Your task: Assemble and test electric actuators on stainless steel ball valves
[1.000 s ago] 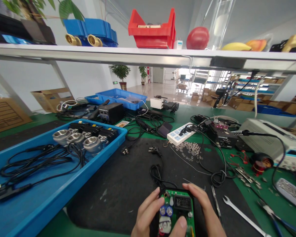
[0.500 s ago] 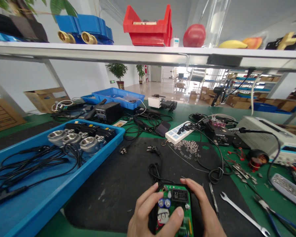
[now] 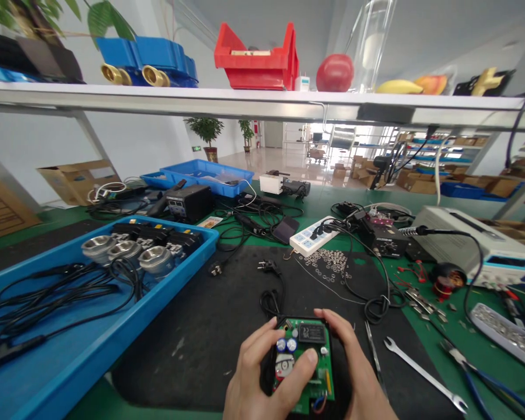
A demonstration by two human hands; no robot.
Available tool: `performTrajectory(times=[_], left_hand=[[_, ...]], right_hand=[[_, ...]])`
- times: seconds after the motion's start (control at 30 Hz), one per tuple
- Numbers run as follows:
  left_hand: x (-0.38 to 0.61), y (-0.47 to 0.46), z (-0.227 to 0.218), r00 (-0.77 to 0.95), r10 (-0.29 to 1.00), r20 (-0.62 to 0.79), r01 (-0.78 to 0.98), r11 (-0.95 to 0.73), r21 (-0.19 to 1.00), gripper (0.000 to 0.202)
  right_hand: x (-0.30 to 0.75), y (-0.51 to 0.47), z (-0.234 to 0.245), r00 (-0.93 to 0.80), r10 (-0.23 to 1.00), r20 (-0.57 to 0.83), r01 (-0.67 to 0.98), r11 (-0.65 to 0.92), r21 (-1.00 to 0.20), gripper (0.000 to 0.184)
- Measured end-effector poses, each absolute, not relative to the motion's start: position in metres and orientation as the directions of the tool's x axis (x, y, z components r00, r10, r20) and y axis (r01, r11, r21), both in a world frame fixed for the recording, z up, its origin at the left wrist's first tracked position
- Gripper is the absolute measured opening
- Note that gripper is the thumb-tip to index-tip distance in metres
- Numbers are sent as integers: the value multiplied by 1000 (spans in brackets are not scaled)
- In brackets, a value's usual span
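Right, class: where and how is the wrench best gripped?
Probably at the middle of its shank, from above, with thumb and fingers on its two long edges. The wrench lies flat and slanted; its slim, straight middle is uncovered, with the tweezers to its left and pliers to its right.

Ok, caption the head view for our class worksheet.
Left hand and right hand hold a green circuit board in a black case, between a blue tray and a wrench.

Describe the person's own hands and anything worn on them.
The left hand and right hand are bare, with no gloves, rings or markings visible. No sleeve or cuff shows; the picture's lower edge hides anything farther up.
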State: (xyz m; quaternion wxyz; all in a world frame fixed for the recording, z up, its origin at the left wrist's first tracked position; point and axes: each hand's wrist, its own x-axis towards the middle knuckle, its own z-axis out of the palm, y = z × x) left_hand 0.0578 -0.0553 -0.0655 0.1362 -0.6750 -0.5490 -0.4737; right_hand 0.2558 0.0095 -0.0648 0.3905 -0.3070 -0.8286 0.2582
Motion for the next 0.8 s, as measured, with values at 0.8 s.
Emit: performTrajectory(times=[0.8], left_hand=[[47, -47, -46, 167, 676, 718, 855, -461, 236, 54]], right_hand=[[247, 16, -71, -450, 804, 389, 246, 530, -811, 112]])
